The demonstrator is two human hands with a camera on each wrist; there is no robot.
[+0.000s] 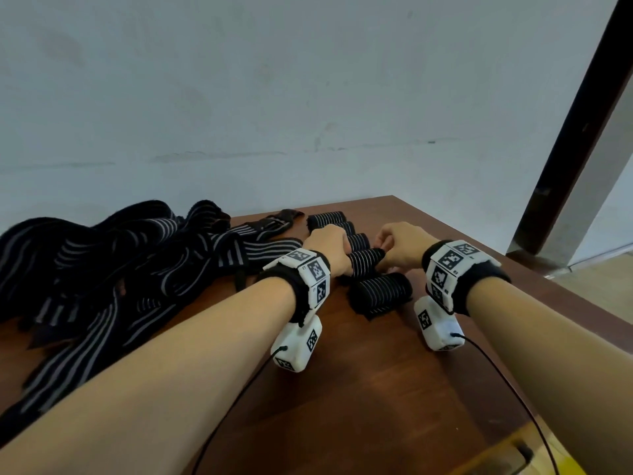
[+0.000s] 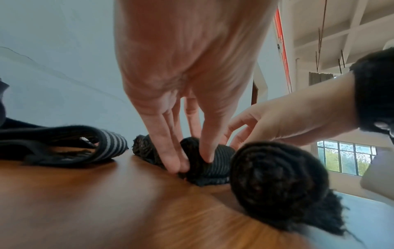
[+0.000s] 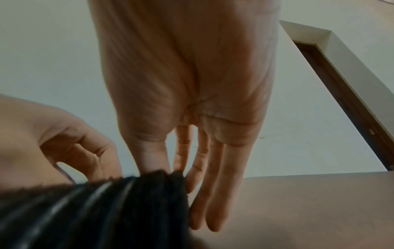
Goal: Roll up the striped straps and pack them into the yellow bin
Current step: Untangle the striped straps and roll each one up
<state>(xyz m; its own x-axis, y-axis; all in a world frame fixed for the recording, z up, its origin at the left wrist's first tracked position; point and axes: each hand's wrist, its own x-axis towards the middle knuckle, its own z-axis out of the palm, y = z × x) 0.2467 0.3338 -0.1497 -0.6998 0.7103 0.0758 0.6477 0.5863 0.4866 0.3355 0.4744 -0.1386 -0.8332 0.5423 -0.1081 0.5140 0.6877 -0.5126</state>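
Note:
I hold a rolled black strap with thin white stripes (image 1: 364, 261) just above the brown table (image 1: 359, 389), one hand at each end. My left hand (image 1: 330, 244) pinches its left end between thumb and fingers (image 2: 170, 161). My right hand (image 1: 390, 246) pinches the right end with thumb and forefinger; its other fingers (image 3: 215, 193) hang straight beside the roll (image 3: 95, 205). The strap's tail is hidden. Behind it several finished rolls (image 1: 346, 228) lie in a row, and one more roll (image 1: 380, 293) lies in front. A yellow bin corner (image 1: 561, 467) shows at bottom right.
A big heap of loose striped straps (image 1: 102, 269) covers the table's left half, with one folded strap (image 2: 102, 146) close to my left hand. The wall stands right behind the table. The table's right edge (image 1: 534, 289) drops off near a dark door frame (image 1: 575, 132).

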